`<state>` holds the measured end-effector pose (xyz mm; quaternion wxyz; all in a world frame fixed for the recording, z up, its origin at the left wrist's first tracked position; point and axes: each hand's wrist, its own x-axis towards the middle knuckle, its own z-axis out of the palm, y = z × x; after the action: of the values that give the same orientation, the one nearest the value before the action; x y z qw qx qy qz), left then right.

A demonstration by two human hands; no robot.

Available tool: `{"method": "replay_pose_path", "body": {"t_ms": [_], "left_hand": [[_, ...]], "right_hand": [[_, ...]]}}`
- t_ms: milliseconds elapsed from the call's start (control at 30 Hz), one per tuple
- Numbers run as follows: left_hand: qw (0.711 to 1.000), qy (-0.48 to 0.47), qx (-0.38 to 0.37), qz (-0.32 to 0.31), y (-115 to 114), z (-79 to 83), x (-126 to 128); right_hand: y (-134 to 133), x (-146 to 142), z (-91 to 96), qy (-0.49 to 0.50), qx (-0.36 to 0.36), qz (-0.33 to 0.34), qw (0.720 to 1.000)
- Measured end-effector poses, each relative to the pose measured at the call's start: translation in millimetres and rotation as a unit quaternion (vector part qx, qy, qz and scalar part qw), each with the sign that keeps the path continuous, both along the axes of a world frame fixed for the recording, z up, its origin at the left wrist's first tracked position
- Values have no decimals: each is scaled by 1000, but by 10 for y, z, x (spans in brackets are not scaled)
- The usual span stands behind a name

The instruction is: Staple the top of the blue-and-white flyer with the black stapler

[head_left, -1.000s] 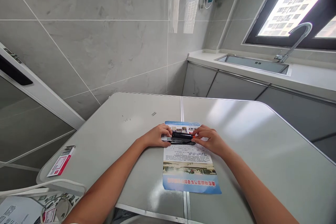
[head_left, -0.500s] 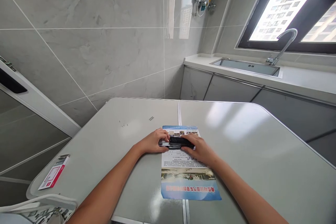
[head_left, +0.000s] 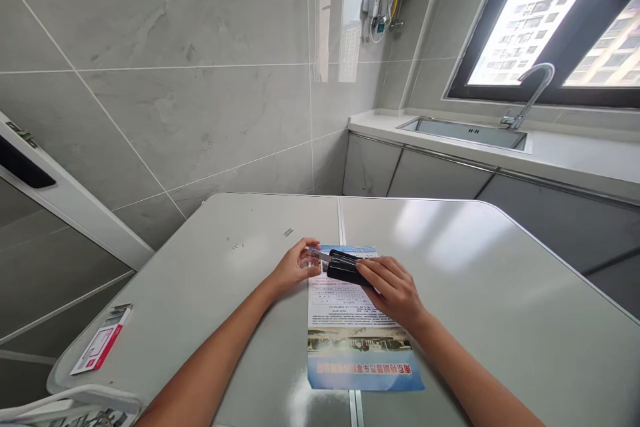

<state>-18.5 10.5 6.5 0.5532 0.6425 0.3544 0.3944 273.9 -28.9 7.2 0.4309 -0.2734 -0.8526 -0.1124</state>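
The right hand [head_left: 393,287] clasps the stapler [head_left: 345,268] — presumably bracing it — while the left hand [head_left: 294,267] pinches its metal end [head_left: 321,256].

The person's forearms converge from the near edge of the table [head_left: 480,273], the left forearm [head_left: 215,353] and right forearm [head_left: 465,363] angled inward. The left hand [head_left: 289,268] has bent fingers, thumb spread toward that edge (its fingertip contact is unclear). The right hand [head_left: 395,288], knuckles up, curls into a grasp opposite it.
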Motion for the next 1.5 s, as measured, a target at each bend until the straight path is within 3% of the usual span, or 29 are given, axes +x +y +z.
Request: {"method": "replay_pose_path", "body": {"t_ms": [67,167,233,367,533,667,800,933,1067,1167,1333,1500], "left_hand": [[983,-113,-141,-41,3,-36,24],[926,-201,-298,-120,22,-63,1],[901,-221,-347,-134,49,-67,-36],[889,-235,-372,-126,101,-83,-86],[884,-252,-375,-117,105,-147,-72],[892,-272,-348,-99,107,-172,-65],[907,-277,-309,-70,140,-177,-85],[922,-262,-285,-9,156,-178,-91],[936,-234,-260,43,142,-158,-61],[952,-201,-223,64,122,-144,-29],[978,-146,-142,48,92,-146,9],[982,-137,-126,32,60,-124,30]], "right_hand": [[-37,-30,20,-31,55,-5,998],[-92,-74,56,-85,108,-16,990],[-116,-99,88,-110,125,-16,986],[-140,-132,152,-137,141,-11,980],[-153,-129,139,-147,139,-15,979],[-108,-112,57,-92,89,-24,991],[-29,-95,11,59,-86,-54,993],[35,-37,0,180,-300,-91,932],[42,6,12,150,-434,-25,888],[-2,-32,27,89,-463,26,881],[-64,-116,28,33,-475,36,879],[-63,-110,27,20,-462,59,885]]}}
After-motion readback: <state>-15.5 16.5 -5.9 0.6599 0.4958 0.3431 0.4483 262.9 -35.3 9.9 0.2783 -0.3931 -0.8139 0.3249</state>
